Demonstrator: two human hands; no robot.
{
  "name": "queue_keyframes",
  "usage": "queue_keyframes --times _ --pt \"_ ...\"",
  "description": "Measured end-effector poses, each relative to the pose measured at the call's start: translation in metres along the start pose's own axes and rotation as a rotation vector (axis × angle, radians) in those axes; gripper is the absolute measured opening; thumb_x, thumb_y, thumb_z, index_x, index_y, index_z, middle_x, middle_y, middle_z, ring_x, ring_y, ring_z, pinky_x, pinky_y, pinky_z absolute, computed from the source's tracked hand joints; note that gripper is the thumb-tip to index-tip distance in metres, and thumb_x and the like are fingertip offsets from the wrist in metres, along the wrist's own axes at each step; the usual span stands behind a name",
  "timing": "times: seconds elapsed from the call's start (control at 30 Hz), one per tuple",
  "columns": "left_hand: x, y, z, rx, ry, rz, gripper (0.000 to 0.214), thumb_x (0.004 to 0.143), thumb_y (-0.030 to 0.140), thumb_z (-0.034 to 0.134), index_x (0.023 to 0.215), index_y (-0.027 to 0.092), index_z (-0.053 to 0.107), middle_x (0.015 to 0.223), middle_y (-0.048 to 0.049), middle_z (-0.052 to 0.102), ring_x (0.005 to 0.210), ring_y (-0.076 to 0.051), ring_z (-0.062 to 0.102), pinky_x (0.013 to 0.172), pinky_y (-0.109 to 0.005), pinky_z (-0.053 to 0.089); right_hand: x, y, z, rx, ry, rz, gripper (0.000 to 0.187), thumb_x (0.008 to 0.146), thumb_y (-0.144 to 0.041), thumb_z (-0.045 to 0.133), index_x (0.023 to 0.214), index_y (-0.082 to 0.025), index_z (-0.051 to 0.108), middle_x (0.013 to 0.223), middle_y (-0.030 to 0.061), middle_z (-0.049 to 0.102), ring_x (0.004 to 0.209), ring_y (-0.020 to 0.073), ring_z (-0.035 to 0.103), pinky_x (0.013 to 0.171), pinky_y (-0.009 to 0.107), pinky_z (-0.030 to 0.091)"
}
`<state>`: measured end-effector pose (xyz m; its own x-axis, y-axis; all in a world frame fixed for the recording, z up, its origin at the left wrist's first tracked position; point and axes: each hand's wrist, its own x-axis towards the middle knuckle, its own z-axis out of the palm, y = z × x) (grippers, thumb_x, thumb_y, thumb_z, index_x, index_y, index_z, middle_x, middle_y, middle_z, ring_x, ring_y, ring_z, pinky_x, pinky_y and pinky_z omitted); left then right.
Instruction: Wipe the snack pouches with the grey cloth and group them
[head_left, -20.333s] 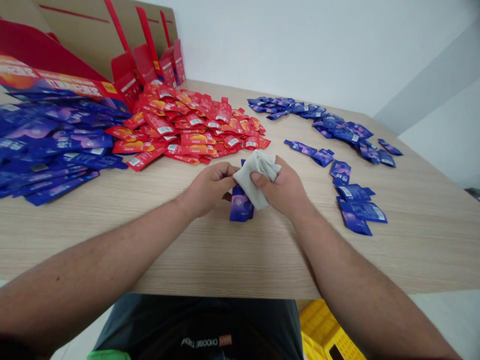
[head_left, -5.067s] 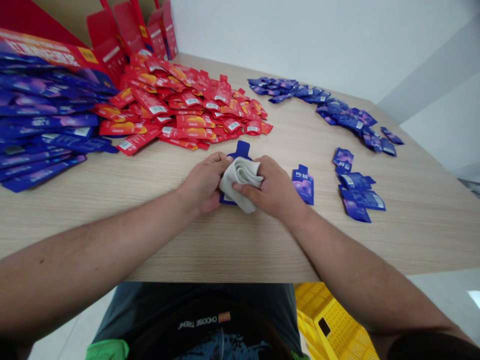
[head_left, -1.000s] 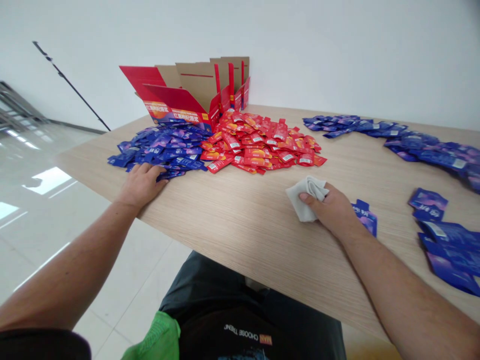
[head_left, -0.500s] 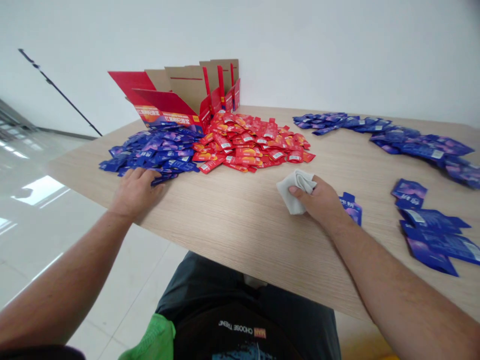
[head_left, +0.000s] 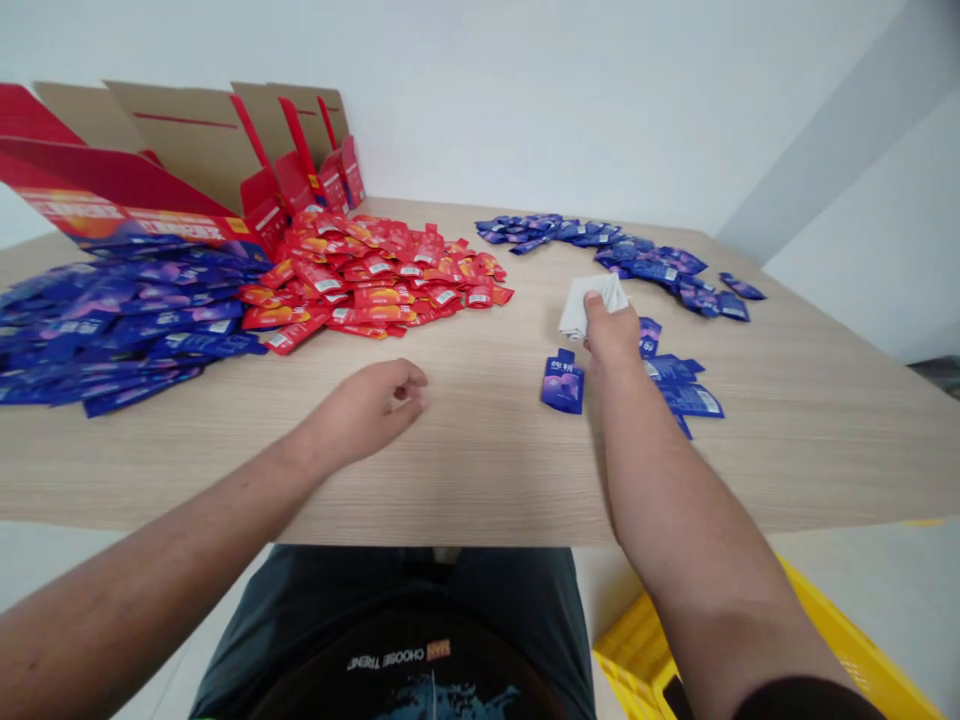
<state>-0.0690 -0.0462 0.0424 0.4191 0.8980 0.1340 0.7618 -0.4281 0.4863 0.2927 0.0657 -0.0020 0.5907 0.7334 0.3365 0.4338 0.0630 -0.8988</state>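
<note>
My right hand (head_left: 613, 335) pinches a folded white cloth (head_left: 589, 308) with the thumb on top, over the right part of the table. Just below the cloth lies a single blue spouted pouch (head_left: 562, 385), flat and face up. Beside my right wrist are several more blue pouches (head_left: 679, 385), partly hidden behind the forearm. My left hand (head_left: 375, 405) hovers at or just above the table with its fingers loosely curled, a gap between thumb and fingers, and nothing in it. The pile of red pouches (head_left: 382, 275) is behind it and the large blue pouch pile (head_left: 150, 315) to its left.
Open red cardboard boxes (head_left: 180, 150) stand at the back left, against the wall. A curved row of blue pouches (head_left: 645, 260) runs along the back right of the wooden table (head_left: 480, 470). Below the table's right front edge is a yellow crate (head_left: 637, 650).
The view has swung to the right. My left hand has left the edge of the blue pile and come toward the middle. My right hand, still holding the cloth, has moved past the single blue pouch.
</note>
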Motion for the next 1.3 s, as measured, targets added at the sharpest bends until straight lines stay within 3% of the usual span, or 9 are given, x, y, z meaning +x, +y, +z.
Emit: queue_keyframes --times 0.17,0.3,0.43,0.57,0.73,0.83,1.03,1.13,1.3 --pt "0.047 0.051 0.051 -0.111 -0.173 0.025 0.028 0.083 0.03 0.061 0.11 0.023 0.063 0.101 -0.0061 0.076 0.089 -0.023 0.069 0.08 -0.035 0.05 -0.009 0.012 0.016 0.05 0.017 0.061 0.051 0.085 -0.051 0.058 0.115 -0.009 0.064 0.099 0.0136 0.074 0.096 0.023 0.071 0.079 0.034 0.058" --pt "0.08 0.073 0.081 -0.298 -0.176 -0.087 0.031 0.08 0.028 0.068 0.109 0.022 0.062 0.101 -0.0072 0.076 0.086 -0.021 0.07 0.075 -0.031 0.051 -0.02 0.012 0.031 0.088 -0.004 0.047 0.057 0.088 -0.058 0.053 0.117 -0.01 0.063 0.094 0.0105 0.074 0.087 0.0194 0.071 0.073 0.029 0.058" --pt "0.097 0.089 0.094 -0.616 -0.221 -0.313 0.048 0.081 0.029 0.071 0.124 0.02 0.055 0.085 -0.0048 0.073 0.068 -0.018 0.067 0.055 -0.026 0.049 -0.033 0.007 0.044 0.177 -0.048 0.035 0.06 0.088 -0.062 0.051 0.118 -0.011 0.062 0.096 0.0104 0.074 0.086 0.0188 0.071 0.07 0.027 0.057" --pt "0.101 0.095 0.099 -0.897 -0.104 -0.476 0.055 0.08 0.021 0.072 0.131 0.016 0.051 0.084 -0.0048 0.069 0.071 -0.018 0.067 0.055 -0.026 0.054 -0.041 0.001 0.05 0.27 -0.035 0.137 0.056 0.088 -0.057 0.055 0.121 -0.013 0.062 0.101 0.0096 0.074 0.092 0.0196 0.071 0.071 0.028 0.058" --pt "0.109 0.096 0.109 -1.045 -0.157 -0.48 0.005 0.085 0.017 0.063 0.083 0.013 0.063 0.075 -0.006 0.068 0.061 -0.013 0.063 0.057 -0.026 0.055 -0.047 -0.011 0.052 0.413 -0.047 0.253 0.059 0.087 -0.059 0.057 0.125 -0.015 0.06 0.097 0.0068 0.073 0.081 0.0178 0.07 0.059 0.026 0.055" --pt "0.114 0.098 0.115 -0.968 -0.157 -0.49 0.018 0.085 0.02 0.063 0.068 0.016 0.057 0.062 -0.0035 0.064 0.054 -0.015 0.063 0.053 -0.029 0.055 -0.052 -0.02 0.051 0.492 -0.053 0.312 0.059 0.084 -0.06 0.061 0.123 -0.016 0.061 0.096 0.0052 0.072 0.069 0.0151 0.066 0.047 0.023 0.048" --pt "0.102 0.087 0.101 -0.952 -0.103 -0.464 0.02 0.085 0.019 0.063 0.067 0.019 0.053 0.056 -0.0003 0.061 0.047 -0.014 0.06 0.047 -0.026 0.05 -0.055 -0.036 0.041 0.631 -0.196 0.29 0.057 0.076 -0.064 0.069 0.112 -0.021 0.059 0.078 -0.0023 0.064 0.053 0.0115 0.054 0.037 0.022 0.034" --pt "0.087 0.064 0.079 -0.962 -0.057 -0.426 0.021 0.083 0.021 0.064 0.067 0.019 0.051 0.054 0.0014 0.059 0.045 -0.012 0.056 0.044 -0.023 0.046 -0.055 -0.042 0.036 0.666 -0.308 0.211 0.057 0.074 -0.064 0.072 0.111 -0.023 0.058 0.084 -0.0013 0.067 0.061 0.0136 0.061 0.043 0.023 0.042" --pt "0.065 0.015 0.052 -1.029 0.023 -0.394 0.021 0.076 0.029 0.072 0.071 0.019 0.054 0.058 0.0024 0.059 0.048 -0.011 0.055 0.048 -0.023 0.046 -0.075 -0.051 0.034 0.645 -0.576 0.081 0.057 0.074 -0.061 0.075 0.113 -0.023 0.061 0.103 0.0039 0.074 0.089 0.0214 0.071 0.073 0.033 0.058"
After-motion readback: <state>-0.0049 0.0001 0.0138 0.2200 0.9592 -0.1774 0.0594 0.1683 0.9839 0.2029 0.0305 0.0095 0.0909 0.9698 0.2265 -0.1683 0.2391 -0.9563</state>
